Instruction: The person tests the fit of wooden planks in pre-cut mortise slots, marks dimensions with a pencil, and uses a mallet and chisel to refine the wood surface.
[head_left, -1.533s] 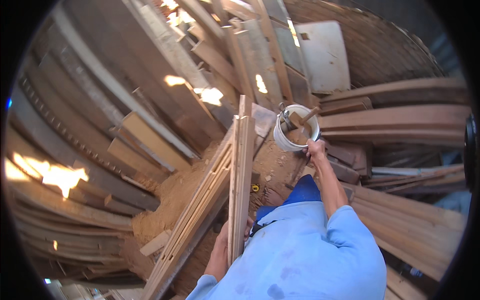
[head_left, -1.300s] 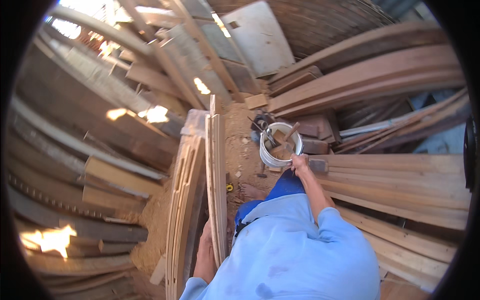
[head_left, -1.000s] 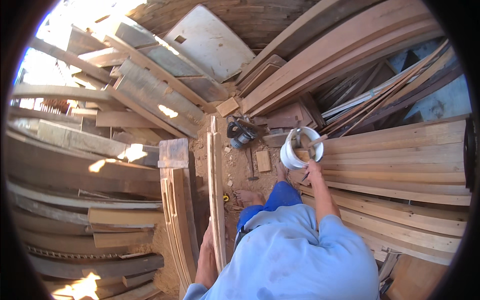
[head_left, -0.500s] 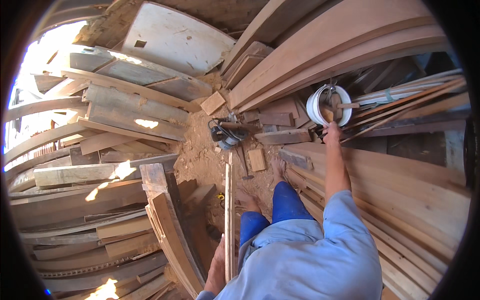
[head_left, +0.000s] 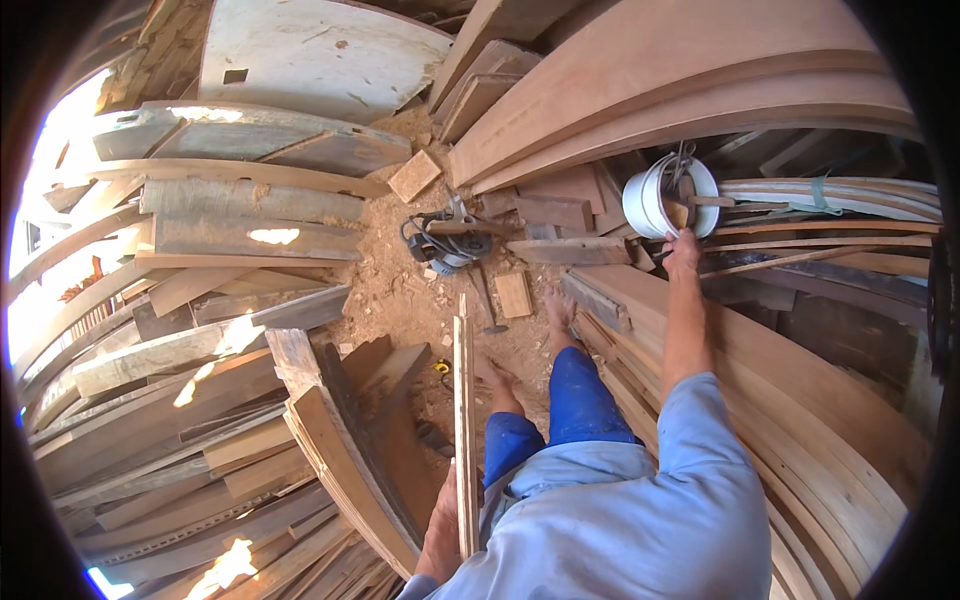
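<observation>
1. The white bucket is at the right of the view, above the dark gap between the long reddish boards and the pale planks.
2. The right hand, arm stretched forward, is clamped on the bucket's near rim.
3. Inside the bucket are pieces of wood and other items too jumbled to tell; a wooden handle sticks out over its right side.
4. The left hand, low and close to the body, is closed around the narrow wooden strips, which lie against one another with their edges toward the camera. The shirt and strips partly hide its fingers.
5. Just left of that hand, a stack of thin boards runs alongside a weathered beam.
6. On the sawdust-strewn floor ahead of the feet sit a corded power tool, a hammer with its head toward the person, and a small wooden block just right of the hammer. A yellow tape measure lies nearer, left of the strips.
7. Farther off, a second block lies near a large white panel; stacked timber fills the left side.
</observation>
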